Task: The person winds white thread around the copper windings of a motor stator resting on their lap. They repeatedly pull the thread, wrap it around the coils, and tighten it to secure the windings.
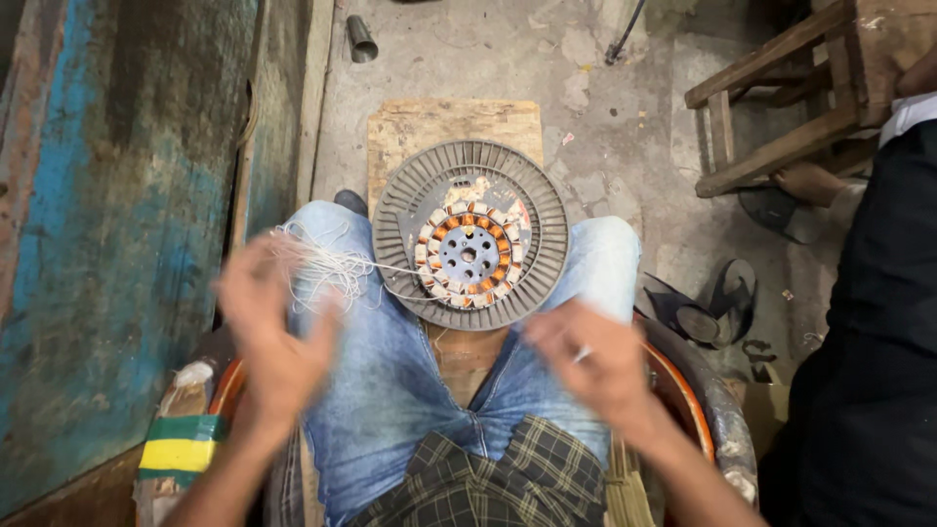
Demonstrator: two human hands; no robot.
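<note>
A round grey motor stator (471, 234) with copper windings around a dark hub rests between my knees, on blue jeans, over a wooden board (454, 125). A tangle of white thread (317, 262) lies on my left knee, with a strand running to the windings. My left hand (268, 327) is blurred over my left thigh, its fingers at the thread tangle. My right hand (595, 356) is blurred over my right thigh, with a small pale thing between its fingers that I cannot make out.
A blue and rust painted metal wall (117, 224) stands at the left. A wooden stool (781, 98) is at the upper right, with another person's dark trousers (869, 342) and foot beside it. Sandals (717, 303) lie on the concrete floor. A metal tube (361, 39) lies at the top.
</note>
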